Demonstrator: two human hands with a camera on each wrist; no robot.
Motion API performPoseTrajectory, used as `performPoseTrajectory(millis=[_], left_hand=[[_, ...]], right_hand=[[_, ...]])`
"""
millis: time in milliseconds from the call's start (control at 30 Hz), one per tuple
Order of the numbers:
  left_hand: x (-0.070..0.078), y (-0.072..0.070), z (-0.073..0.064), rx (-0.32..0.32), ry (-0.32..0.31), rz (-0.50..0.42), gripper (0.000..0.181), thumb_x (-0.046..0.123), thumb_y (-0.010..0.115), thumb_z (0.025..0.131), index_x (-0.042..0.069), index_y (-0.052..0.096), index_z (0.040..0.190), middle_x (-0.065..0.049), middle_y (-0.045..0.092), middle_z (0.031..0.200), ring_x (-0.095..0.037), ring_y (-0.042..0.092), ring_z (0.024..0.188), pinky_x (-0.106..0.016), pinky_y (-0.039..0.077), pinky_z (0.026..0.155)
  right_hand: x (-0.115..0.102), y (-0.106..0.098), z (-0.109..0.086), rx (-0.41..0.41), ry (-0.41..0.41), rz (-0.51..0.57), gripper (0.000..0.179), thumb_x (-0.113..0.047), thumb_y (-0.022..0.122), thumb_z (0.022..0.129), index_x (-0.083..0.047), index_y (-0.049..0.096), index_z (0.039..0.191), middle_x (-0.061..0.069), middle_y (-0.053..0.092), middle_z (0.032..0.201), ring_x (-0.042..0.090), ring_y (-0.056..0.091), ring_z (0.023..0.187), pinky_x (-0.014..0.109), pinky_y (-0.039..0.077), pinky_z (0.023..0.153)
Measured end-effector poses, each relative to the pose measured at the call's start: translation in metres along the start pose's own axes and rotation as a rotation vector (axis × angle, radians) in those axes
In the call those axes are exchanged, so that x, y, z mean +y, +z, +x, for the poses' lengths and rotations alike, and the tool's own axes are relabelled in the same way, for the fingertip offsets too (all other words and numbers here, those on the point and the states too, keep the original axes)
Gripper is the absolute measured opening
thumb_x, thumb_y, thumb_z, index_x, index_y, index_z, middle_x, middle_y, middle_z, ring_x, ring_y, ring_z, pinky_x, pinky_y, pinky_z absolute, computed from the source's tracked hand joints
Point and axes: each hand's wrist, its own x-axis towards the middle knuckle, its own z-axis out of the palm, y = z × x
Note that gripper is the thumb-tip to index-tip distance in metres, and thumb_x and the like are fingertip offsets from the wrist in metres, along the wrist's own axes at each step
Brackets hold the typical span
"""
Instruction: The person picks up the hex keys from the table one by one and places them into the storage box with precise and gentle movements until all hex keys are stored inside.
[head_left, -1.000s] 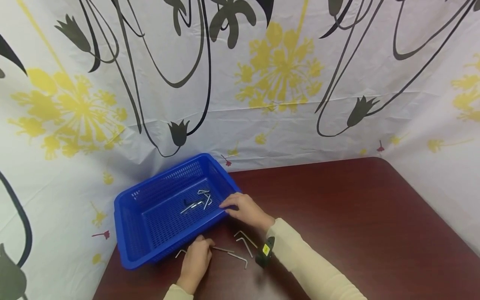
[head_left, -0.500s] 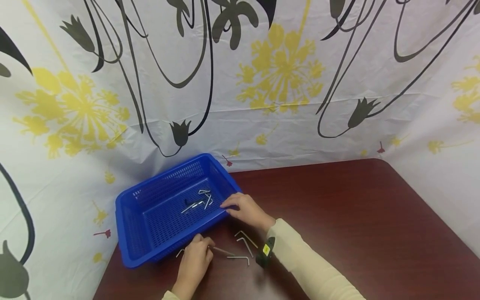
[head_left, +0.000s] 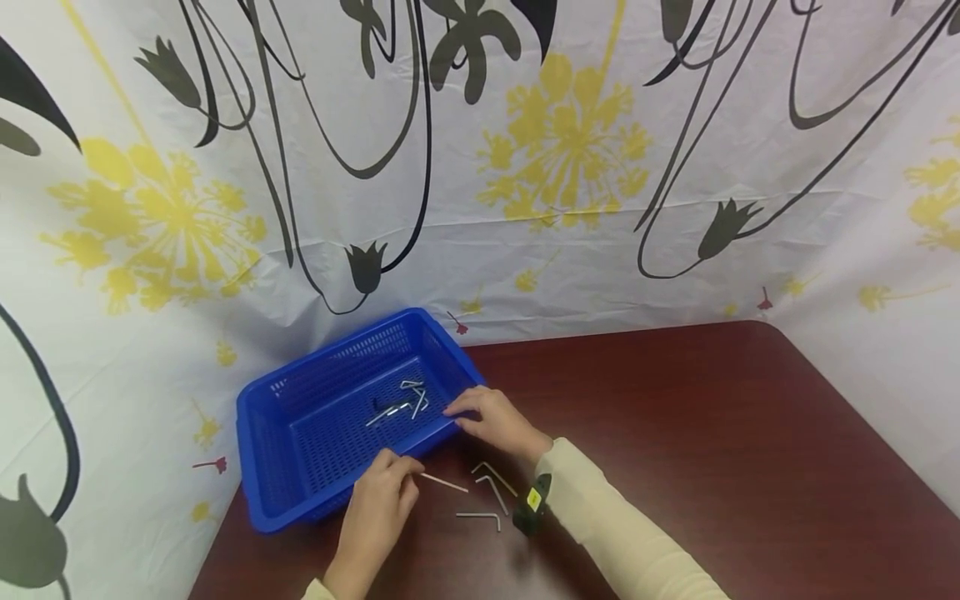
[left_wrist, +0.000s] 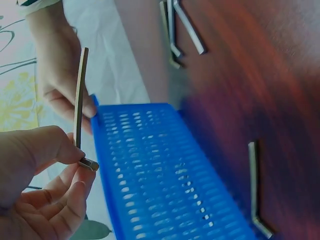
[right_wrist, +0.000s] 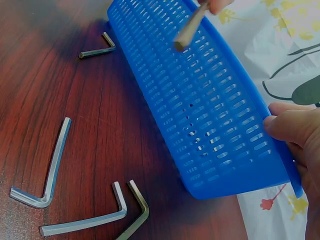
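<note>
My left hand (head_left: 372,510) pinches an L-shaped hex key (head_left: 446,482) between thumb and fingers, just off the near side of the blue basket (head_left: 252,467). In the left wrist view the hex key's (left_wrist: 80,100) long arm points up and its short bent end shows by the fingertips. My right hand (head_left: 501,423) grips the basket's right rim; in the right wrist view the thumb (right_wrist: 287,125) lies over the edge. Several metal hex keys lie inside the basket, one dark. On the table are a silver hex key (head_left: 480,516), another silver one (head_left: 492,493) and a brass-toned one (head_left: 497,475).
One more hex key (right_wrist: 102,51) lies close to the basket's near wall, out of sight in the head view. The dark red-brown table (head_left: 637,417) extends to the right. A patterned white cloth (head_left: 525,275) hangs behind.
My left hand has lifted the hex key off the table and moved it slightly up toward the basket. A silver key it was beside has swung a little. My right hand stays on the rim.
</note>
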Motion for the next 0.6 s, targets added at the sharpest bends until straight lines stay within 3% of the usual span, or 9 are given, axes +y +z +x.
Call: performPoseTrajectory(millis=[233, 600], left_hand=[[-0.008, -0.007, 0.011, 0.051, 0.045, 0.009, 0.023, -0.009, 0.064, 0.061, 0.009, 0.067, 0.075, -0.001, 0.052, 0.069, -0.010, 0.050, 0.055, -0.024, 0.043, 0.048], [-0.030, -0.021, 0.033, 0.022, -0.006, 0.051, 0.023, -0.009, 0.068, 0.060, 0.008, 0.067, 0.075, 0.000, 0.051, 0.068, -0.011, 0.048, 0.057, -0.031, 0.042, 0.049]], right_hand=[[-0.002, -0.004, 0.000, -0.021, 0.030, 0.024, 0.019, -0.002, 0.067, 0.079, -0.007, 0.072, 0.097, 0.004, 0.067, 0.095, 0.018, 0.058, 0.095, 0.031, 0.044, 0.086], [-0.003, -0.003, 0.000, -0.030, 0.040, 0.038, 0.019, -0.002, 0.066, 0.079, -0.007, 0.072, 0.097, 0.003, 0.067, 0.095, 0.018, 0.058, 0.096, 0.031, 0.044, 0.087]])
